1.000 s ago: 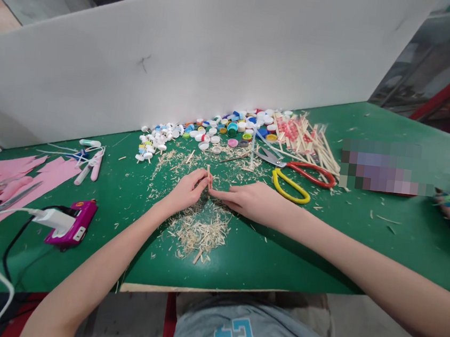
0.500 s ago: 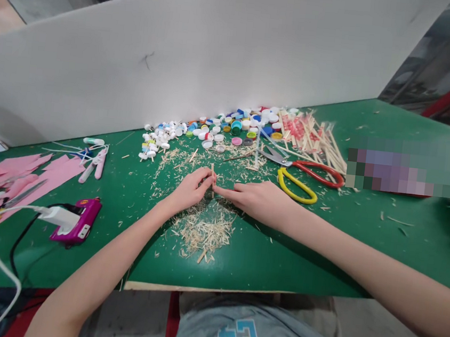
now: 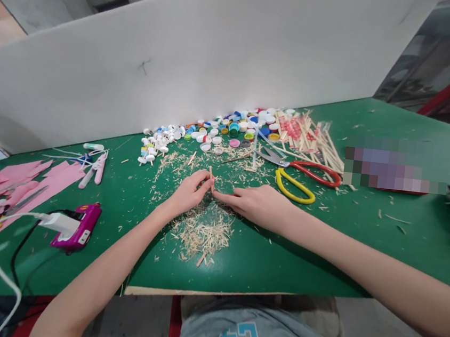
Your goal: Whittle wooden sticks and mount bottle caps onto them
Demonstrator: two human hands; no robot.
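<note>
My left hand (image 3: 187,192) pinches a short wooden stick (image 3: 211,178) and holds it upright over the green table (image 3: 264,258). The fingertips of my right hand (image 3: 254,202) are pressed together at the foot of the same stick. Both hands rest just behind a heap of wood shavings (image 3: 203,230). Scissors with one red and one yellow handle (image 3: 296,175) lie open to the right of my right hand.
Many plastic bottle caps (image 3: 229,129) lie along the white board (image 3: 205,54); a bundle of wooden sticks (image 3: 312,137) is beside them. At left are pink paper pieces (image 3: 19,176), a magenta glue gun with white plug (image 3: 72,222) and pink pens (image 3: 93,166).
Both hands stay at the stick with almost no movement; only the view has shifted slightly.
</note>
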